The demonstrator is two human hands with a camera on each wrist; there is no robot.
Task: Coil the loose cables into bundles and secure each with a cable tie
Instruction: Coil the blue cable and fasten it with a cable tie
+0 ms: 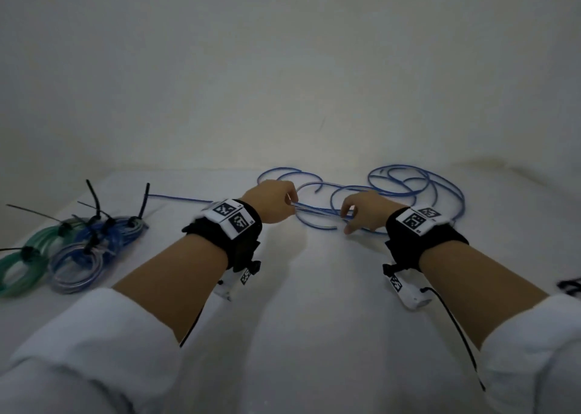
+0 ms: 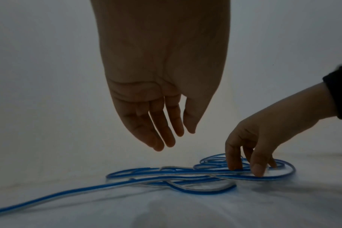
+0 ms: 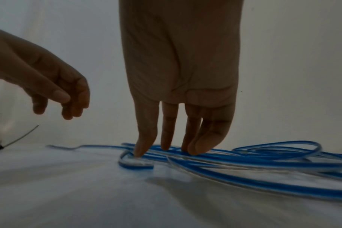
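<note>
From my remote seat, I see both hands over a loose blue cable (image 1: 402, 187) sprawled in loops across the far right part of the white table (image 1: 314, 303). My right hand (image 1: 361, 210) reaches down with straight fingers (image 3: 146, 138), their tips touching the cable strands where they cross; nothing is curled round the cable. My left hand (image 1: 272, 204) hangs just above the same tangle, fingers relaxed and slightly apart, holding nothing, as the left wrist view shows. One end of the cable trails off to the left along the table, toward the finished work. At the far left lie the tied bundles (image 1: 78, 250), green and blue coils lying against each other, each cinched with a black cable tie (image 1: 94, 202) whose tail sticks up. Both wrists carry black straps (image 1: 239, 231) with printed square markers, and white sleeves (image 1: 94, 335) cover the forearms nearest me. A plain pale wall (image 1: 283, 67) rises behind the table.
</note>
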